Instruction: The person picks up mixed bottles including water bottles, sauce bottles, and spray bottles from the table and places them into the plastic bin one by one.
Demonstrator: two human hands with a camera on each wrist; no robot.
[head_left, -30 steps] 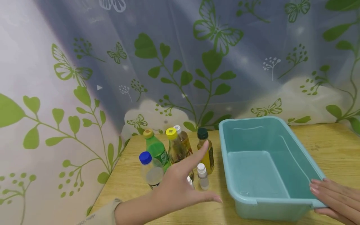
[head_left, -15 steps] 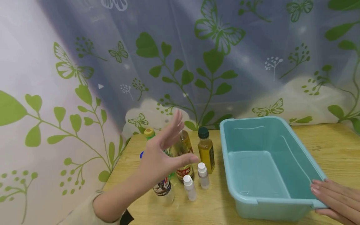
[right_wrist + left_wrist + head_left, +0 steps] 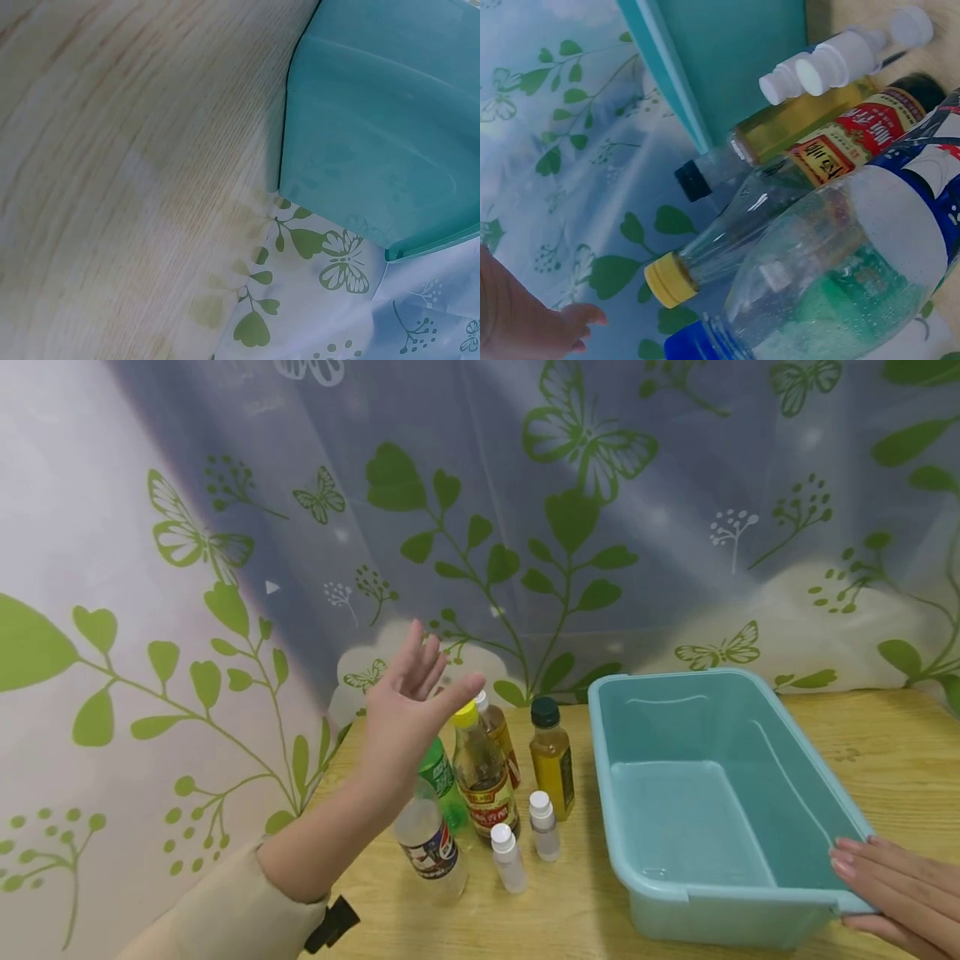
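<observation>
My left hand (image 3: 401, 714) hovers over a group of bottles, holding nothing, its thumb spread from the fingers. Below it stand a clear soda bottle (image 3: 429, 856) with a blue cap (image 3: 694, 343), hidden by the hand in the head view, and a green soda bottle (image 3: 445, 781). Beside these are a yellow-capped sauce bottle (image 3: 483, 789), a dark-capped oil bottle (image 3: 552, 768) and a white-capped bottle (image 3: 498, 727) behind. Two small white-capped bottles, one nearer (image 3: 511, 867) and one farther (image 3: 545, 833), stand in front. My right hand (image 3: 896, 889) rests straight-fingered on the teal bin's rim (image 3: 765, 896).
The bin stands right of the bottles on a wooden table (image 3: 885, 752), with nothing seen inside it. A curtain (image 3: 465, 443) with leaves and butterflies hangs behind the table, and a similar patterned sheet (image 3: 90, 543) rises at the left.
My left hand has drawn up and to the left, from in front of the bottles to above them, uncovering the small bottles and labels. The right hand stays on the bin.
</observation>
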